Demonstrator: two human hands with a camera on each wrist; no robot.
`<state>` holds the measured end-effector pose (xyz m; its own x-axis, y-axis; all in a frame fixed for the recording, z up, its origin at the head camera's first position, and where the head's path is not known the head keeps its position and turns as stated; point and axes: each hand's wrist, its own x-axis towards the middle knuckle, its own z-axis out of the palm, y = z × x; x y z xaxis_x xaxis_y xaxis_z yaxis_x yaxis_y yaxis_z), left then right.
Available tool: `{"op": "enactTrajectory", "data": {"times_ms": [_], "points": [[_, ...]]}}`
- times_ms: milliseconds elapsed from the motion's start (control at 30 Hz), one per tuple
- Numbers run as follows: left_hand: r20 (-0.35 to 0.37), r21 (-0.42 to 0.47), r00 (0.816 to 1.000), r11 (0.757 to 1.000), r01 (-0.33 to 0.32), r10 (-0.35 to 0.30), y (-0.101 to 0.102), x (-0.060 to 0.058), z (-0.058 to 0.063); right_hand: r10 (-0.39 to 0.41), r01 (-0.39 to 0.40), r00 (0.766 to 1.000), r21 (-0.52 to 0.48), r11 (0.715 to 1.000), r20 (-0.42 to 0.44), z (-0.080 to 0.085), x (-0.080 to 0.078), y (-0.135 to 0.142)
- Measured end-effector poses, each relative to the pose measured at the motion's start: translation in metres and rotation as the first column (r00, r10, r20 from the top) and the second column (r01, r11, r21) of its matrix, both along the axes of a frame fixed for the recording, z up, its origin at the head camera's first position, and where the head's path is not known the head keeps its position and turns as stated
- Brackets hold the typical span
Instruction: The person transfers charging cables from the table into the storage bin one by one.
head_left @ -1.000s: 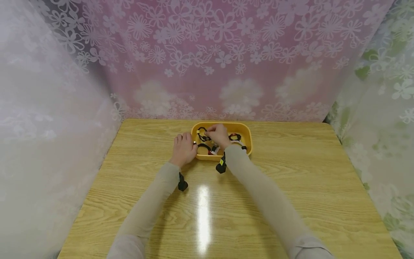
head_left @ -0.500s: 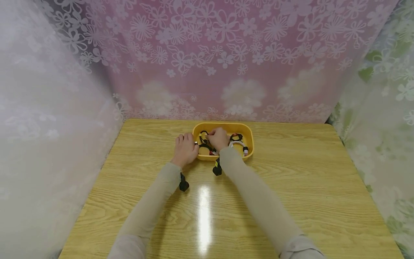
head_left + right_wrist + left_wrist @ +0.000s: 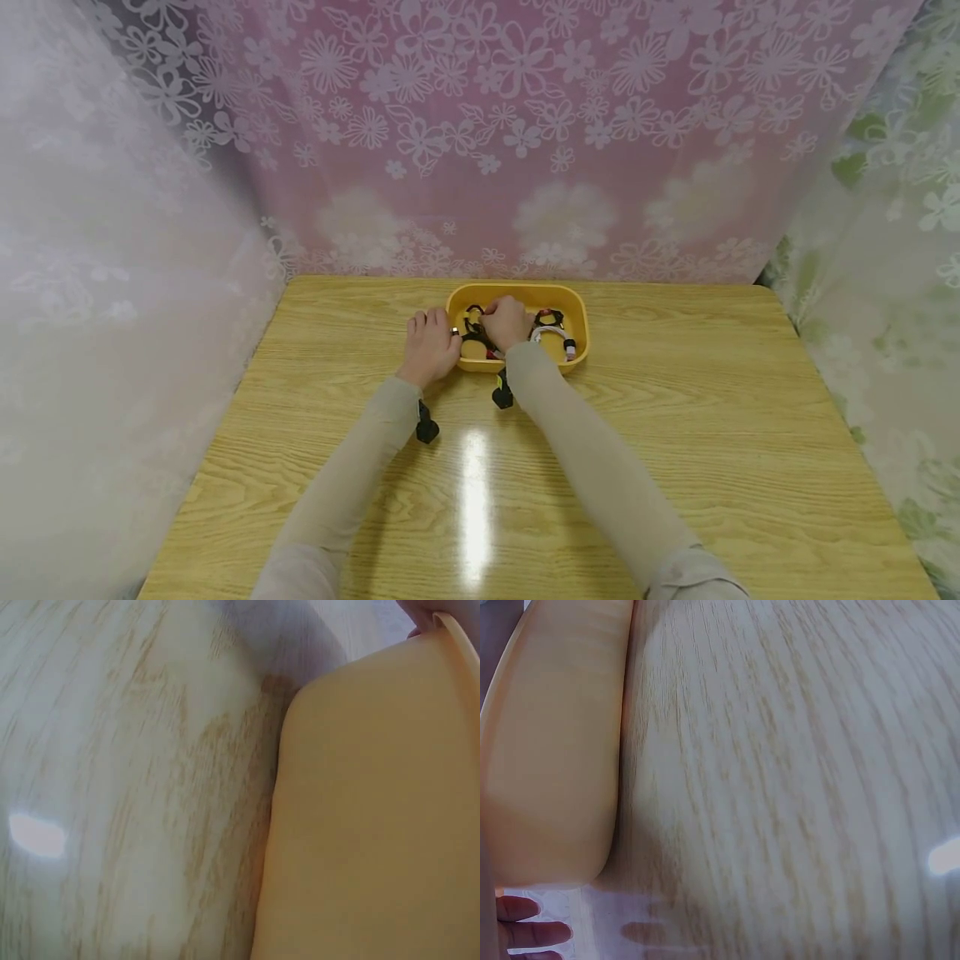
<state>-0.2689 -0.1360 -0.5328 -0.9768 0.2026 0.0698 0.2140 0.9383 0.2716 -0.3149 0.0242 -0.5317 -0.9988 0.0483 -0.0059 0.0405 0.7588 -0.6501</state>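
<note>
A yellow plastic bin (image 3: 525, 292) with several coiled cables stands near the table's back edge. At its left end my left hand (image 3: 429, 346) grips the rim; its fingers (image 3: 536, 931) lie along the outside of the end wall in the left wrist view. My right hand (image 3: 507, 323) reaches into the bin, with thumb and index finger pinching at a small coiled black cable (image 3: 472, 319) in the back left corner. Below that lies a larger black coil (image 3: 474, 338). To the right hand's other side are a white coiled cable (image 3: 551, 330) and a black-and-red coil (image 3: 550, 317).
The bin rests on a wood-grain table (image 3: 675, 417), close to the floral curtain (image 3: 517, 192) behind it. More curtains hang at left and right. A black wrist camera (image 3: 502, 392) sits under the right wrist, right by the bin's front wall.
My right hand has shifted slightly down and left within the bin, uncovering more of the white coil. The small black coil has shifted a little. My left hand stays at the rim.
</note>
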Motion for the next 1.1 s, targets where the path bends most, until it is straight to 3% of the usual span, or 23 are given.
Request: {"op": "enactTrajectory", "data": {"times_ms": [367, 600, 933, 1100], "points": [[0.001, 0.019, 1.0, 1.0, 0.0, 0.0, 0.001, 0.0, -0.001, -0.018, 0.021, 0.999, -0.053, 0.998, 0.048, 0.007, 0.002, 0.001], [-0.001, 0.037, 1.0, 0.999, 0.004, -0.004, 0.001, 0.001, -0.001, 0.018, -0.008, 0.993, -0.091, 0.996, 0.115, 0.017, 0.005, 0.001], [0.042, 0.045, 0.999, 0.999, 0.002, -0.004, 0.001, 0.002, 0.004, 0.177, -0.164, 0.969, -0.086, 0.983, 0.171, 0.05, 0.023, 0.01], [0.071, 0.035, 0.997, 0.999, -0.001, -0.001, 0.001, 0.003, 0.007, 0.25, -0.248, 0.958, -0.026, 0.968, 0.144, 0.066, 0.034, 0.019]]}}
